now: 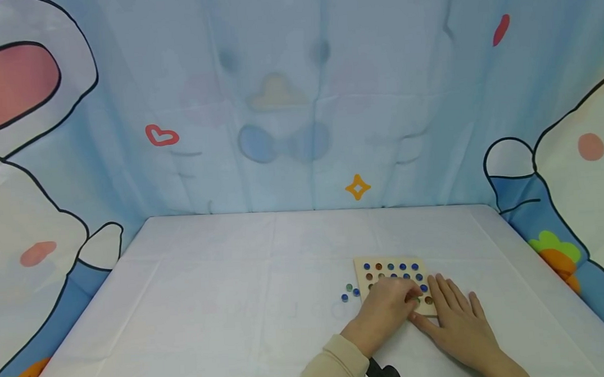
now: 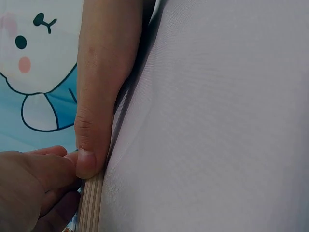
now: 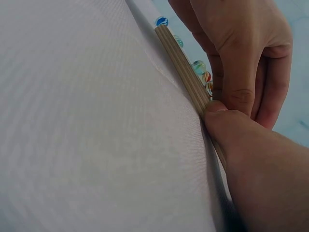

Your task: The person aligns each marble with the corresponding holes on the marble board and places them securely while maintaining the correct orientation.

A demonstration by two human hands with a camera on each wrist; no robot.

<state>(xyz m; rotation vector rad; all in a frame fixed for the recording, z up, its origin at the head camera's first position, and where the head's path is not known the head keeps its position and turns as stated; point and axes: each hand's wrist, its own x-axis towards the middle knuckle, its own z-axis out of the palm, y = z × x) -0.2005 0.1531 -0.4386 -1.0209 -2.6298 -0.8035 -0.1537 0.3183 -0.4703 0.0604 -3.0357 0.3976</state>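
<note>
A light wooden board (image 1: 388, 260) with rows of round hollows holds blue, brown and green glass marbles, and its layered edge (image 2: 90, 205) faces the left wrist view. Over its front right part is my left hand (image 1: 383, 306), fingers bent downward, pinching a small greenish marble (image 1: 418, 300) at the fingertips. My right hand (image 1: 457, 322) lies with straight fingers along the board's right side. Its thumb (image 3: 219, 116) presses the near edge at the corner. The left hand covers much of the board's front rows.
Three loose marbles (image 1: 344, 298) lie on the white tablecloth (image 1: 211, 305) just left of the board. A black device (image 1: 383, 374) shows under the left sleeve (image 1: 335, 364). Behind the table hangs a blue cartoon-print curtain (image 1: 281, 184).
</note>
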